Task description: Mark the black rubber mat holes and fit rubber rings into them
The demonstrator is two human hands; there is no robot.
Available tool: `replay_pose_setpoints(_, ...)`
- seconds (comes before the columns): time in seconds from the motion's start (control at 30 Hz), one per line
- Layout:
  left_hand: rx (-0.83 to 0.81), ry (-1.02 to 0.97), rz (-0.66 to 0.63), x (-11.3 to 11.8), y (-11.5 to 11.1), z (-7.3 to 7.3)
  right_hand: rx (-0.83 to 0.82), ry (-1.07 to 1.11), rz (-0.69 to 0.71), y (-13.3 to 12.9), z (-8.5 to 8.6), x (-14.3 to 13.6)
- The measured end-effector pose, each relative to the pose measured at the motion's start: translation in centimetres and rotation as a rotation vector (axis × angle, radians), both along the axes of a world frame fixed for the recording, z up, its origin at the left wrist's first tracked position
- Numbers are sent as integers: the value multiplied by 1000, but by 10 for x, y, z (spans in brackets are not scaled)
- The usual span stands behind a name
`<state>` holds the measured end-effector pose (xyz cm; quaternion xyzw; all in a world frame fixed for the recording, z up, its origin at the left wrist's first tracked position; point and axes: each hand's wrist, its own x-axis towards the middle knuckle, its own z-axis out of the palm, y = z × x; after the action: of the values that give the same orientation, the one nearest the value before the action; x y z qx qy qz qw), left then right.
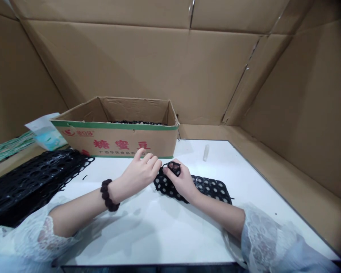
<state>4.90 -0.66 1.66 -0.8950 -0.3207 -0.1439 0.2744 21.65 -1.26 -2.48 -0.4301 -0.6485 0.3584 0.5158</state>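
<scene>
A black sheet (213,188) full of round holes, rubbery in look, lies on the white tabletop with its left end lifted and curled. My right hand (183,181) is closed on that raised end, thumb pressed on the near side. My left hand (139,173), with a dark beaded bracelet (110,195) at the wrist, meets the same end from the left. Its fingers are curled in against the sheet's edge, and the fingertips are partly hidden.
Behind my hands stands an open cardboard box (122,142) with black perforated pieces inside. A pile of black perforated sheets (31,178) lies at left, near a tissue pack (49,136). A small clear tube (206,152) lies behind the sheet. Cardboard walls (301,94) surround the table.
</scene>
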Motion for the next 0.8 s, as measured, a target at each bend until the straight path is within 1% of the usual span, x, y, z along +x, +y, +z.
replay_pose_setpoints(0.07, 107, -34, 39, -1, 2, 2, -1, 1, -43, 0, -2, 0)
replay_pose_setpoints(0.1, 139, -71, 66, -4, 6, 5, -6, -11, -56, 0, -3, 0)
replay_pose_setpoints(0.17, 190, -176, 152, -16, 20, 18, -20, -52, -56, 0, -6, 0)
replay_pose_setpoints(0.27, 267, -334, 290, -39, 53, 44, -25, -96, -17, -1, -9, 0)
replay_pose_setpoints(0.33, 283, -312, 304, -50, 72, 57, -31, -87, -7, -1, -9, 0)
replay_pose_setpoints(0.4, 321, -300, 298, -53, 78, 64, -52, -58, -17, -1, -9, -1)
replay_pose_setpoints(0.43, 335, -289, 269, -50, 76, 64, -63, -40, -31, 0, -8, -1)
replay_pose_setpoints(0.5, 326, -241, 151, -40, 61, 58, -76, 1, -67, 1, -7, -1)
replay_pose_setpoints(0.6, 214, -91, -102, -23, 31, 39, -76, 54, -95, 2, -6, 0)
replay_pose_setpoints(0.67, 120, 19, -233, -15, 18, 26, -72, 79, -98, 3, -6, 0)
replay_pose_setpoints(0.73, -3, 76, -287, -12, 15, 16, -76, 102, -102, 3, -5, 1)
replay_pose_setpoints(0.8, -164, 44, -264, -11, 17, 11, -80, 128, -107, 3, -5, 1)
